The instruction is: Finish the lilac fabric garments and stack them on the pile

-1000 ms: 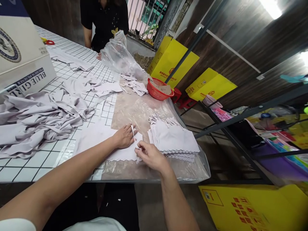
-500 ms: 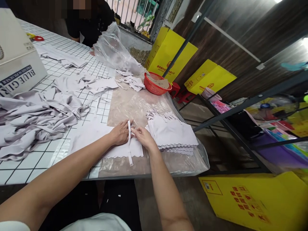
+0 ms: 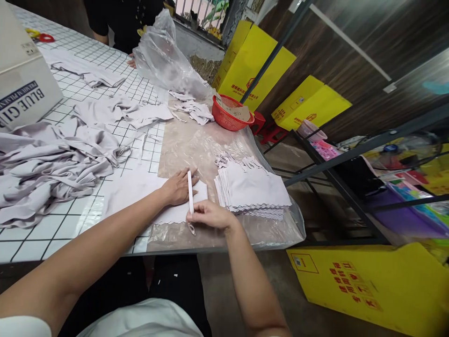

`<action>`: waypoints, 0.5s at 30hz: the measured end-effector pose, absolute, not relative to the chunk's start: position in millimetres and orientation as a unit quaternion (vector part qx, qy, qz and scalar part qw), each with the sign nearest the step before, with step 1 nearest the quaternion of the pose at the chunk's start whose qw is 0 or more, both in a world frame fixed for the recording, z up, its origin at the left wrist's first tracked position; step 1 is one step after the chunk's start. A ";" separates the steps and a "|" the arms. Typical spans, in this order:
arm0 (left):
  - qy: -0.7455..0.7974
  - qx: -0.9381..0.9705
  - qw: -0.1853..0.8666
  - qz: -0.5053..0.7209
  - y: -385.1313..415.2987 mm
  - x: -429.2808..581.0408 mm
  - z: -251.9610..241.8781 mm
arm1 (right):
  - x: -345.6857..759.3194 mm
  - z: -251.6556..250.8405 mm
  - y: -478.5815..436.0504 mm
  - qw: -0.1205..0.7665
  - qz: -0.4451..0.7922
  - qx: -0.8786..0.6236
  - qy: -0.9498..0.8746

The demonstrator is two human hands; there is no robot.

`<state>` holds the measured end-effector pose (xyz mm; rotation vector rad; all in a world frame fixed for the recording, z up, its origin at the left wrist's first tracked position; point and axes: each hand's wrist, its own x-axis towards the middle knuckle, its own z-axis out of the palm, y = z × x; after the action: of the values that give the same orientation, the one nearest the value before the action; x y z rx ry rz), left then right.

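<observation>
A pale lilac garment piece (image 3: 129, 194) with a scalloped lower edge lies flat at the table's front. My left hand (image 3: 178, 188) rests on it with fingers stretched out, pressing the cloth down. A narrow strap (image 3: 190, 189) runs toward me over the piece, beside the left fingertips. Lower down, my right hand (image 3: 209, 214) pinches this strap between thumb and fingers; its looped end hangs just past the scalloped edge. To the right stands a neat stack of matching pieces (image 3: 254, 187), their straps bunched at the top.
Loose lilac garments (image 3: 52, 168) are heaped at left beside a cardboard box (image 3: 28, 89). A red basket (image 3: 229, 122), a clear plastic bag (image 3: 164, 56) and scissors (image 3: 45, 37) sit farther back. A co-worker's hand (image 3: 132, 62) rests at the far edge. Yellow boxes (image 3: 365, 285) stand beyond the table.
My right hand has moved from the strap's upper part down toward its lower end, and the strap now lies straighter. My left hand stays on the cloth. The view has shifted slightly.
</observation>
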<state>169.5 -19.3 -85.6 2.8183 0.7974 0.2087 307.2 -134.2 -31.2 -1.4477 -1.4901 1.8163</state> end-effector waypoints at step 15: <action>0.193 0.947 0.208 0.151 -4.4 152.1 -78.7 | 322.8 -33.6 -83.8 0.587 0.412 -0.539 -0.442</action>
<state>152.1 -4.4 -78.7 2.6357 0.5379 0.4207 322.8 -83.8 -33.6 -1.2551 -1.0294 0.9604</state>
